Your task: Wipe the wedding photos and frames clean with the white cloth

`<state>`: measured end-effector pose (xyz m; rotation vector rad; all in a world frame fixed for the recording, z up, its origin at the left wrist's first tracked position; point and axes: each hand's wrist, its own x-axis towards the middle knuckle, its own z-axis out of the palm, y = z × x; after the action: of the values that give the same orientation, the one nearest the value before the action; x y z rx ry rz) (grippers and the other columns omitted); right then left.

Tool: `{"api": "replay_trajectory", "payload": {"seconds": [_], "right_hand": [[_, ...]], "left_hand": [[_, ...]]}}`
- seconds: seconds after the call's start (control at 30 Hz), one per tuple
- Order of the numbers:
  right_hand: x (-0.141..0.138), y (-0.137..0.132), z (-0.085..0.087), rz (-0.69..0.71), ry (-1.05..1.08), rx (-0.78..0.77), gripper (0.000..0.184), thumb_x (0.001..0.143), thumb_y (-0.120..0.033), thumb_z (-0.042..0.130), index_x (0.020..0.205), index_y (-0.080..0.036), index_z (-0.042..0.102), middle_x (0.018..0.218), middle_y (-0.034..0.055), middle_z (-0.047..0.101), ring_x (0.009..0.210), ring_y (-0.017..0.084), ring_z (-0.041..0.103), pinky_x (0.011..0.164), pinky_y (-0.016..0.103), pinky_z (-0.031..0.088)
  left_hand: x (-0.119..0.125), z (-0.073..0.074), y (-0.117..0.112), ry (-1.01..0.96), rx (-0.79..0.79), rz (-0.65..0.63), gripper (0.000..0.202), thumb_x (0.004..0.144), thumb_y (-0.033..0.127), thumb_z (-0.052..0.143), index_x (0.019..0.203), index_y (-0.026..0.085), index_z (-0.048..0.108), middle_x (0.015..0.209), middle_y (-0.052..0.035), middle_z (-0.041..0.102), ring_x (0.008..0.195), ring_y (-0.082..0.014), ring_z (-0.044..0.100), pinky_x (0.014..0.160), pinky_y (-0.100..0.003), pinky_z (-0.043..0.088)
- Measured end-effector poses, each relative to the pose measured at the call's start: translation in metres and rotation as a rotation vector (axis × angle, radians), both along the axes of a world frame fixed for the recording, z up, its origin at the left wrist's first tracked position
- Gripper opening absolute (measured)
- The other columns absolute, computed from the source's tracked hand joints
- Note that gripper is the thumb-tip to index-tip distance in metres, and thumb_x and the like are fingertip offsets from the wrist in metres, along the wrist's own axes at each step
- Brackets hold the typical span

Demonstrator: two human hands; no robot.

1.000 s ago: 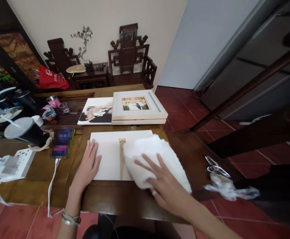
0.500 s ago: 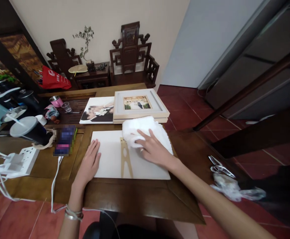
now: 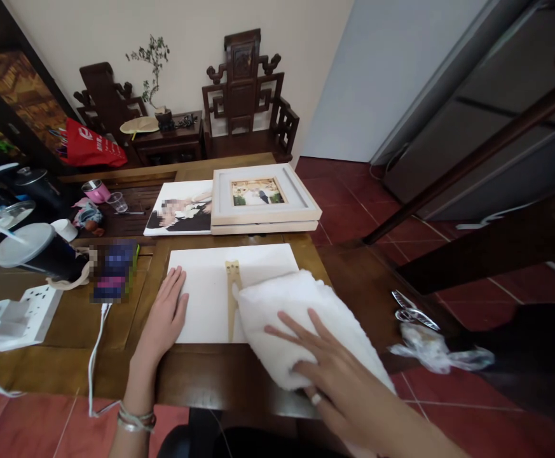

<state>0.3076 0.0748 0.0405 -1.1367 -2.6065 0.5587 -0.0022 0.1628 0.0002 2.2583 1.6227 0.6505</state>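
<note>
A white board [image 3: 205, 292], a picture frame lying face down with a wooden stand strip [image 3: 232, 289] down its middle, rests on the wooden table [image 3: 239, 375]. My left hand [image 3: 165, 315] lies flat on the board's left edge, fingers stretched out. My right hand [image 3: 327, 366] presses flat with spread fingers on a white towel [image 3: 296, 312] that covers the board's right part and hangs past the table's near edge.
Behind the board lie a framed photo [image 3: 262, 197] and an unframed print [image 3: 179, 213]. At the left are a power strip [image 3: 22, 312] with cables, a phone [image 3: 112, 270], cups and a kettle. Scissors [image 3: 411, 310] and crumpled plastic [image 3: 430, 353] sit at the right. Carved chairs [image 3: 243, 95] stand behind.
My right hand has drawn the towel back from the board's far right corner toward me, down to the near edge. My left hand has stayed on the board.
</note>
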Motion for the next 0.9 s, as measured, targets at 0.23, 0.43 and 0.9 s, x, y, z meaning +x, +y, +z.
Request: {"api": "replay_trajectory", "payload": {"seconds": [0.23,0.43,0.9], "right_hand": [[0.002,0.093,-0.008,-0.117,0.016,0.062,0.036,0.072,-0.004,0.043,0.098,-0.013,0.066,0.136,0.0180,0.053,0.138,0.035,0.028,0.108,0.068,0.018],[-0.004,0.113,-0.012,-0.211,-0.039,0.129,0.036,0.074,-0.005,0.044,0.102,-0.012,0.066,0.134,0.0194,0.055,0.138,0.037,0.027,0.108,0.069,0.016],[0.010,-0.009,0.018,-0.031,-0.095,-0.143,0.044,0.062,-0.002,0.043,0.092,-0.023,0.067,0.148,0.0010,0.039,0.141,0.035,0.020,0.107,0.071,0.024]], "left_hand": [[0.000,0.001,-0.001,-0.040,0.001,-0.004,0.048,0.098,0.030,0.036,0.145,0.019,0.035,0.153,-0.0081,0.033,0.144,-0.0207,0.023,0.118,-0.046,0.022],[0.000,0.001,-0.001,-0.051,0.010,0.000,0.048,0.098,0.031,0.036,0.144,0.018,0.036,0.153,-0.0089,0.033,0.144,-0.0203,0.023,0.118,-0.045,0.022],[0.001,0.003,-0.002,-0.034,-0.016,0.000,0.048,0.098,0.030,0.036,0.145,0.020,0.034,0.154,-0.0075,0.031,0.144,-0.0215,0.021,0.118,-0.049,0.021]]}}
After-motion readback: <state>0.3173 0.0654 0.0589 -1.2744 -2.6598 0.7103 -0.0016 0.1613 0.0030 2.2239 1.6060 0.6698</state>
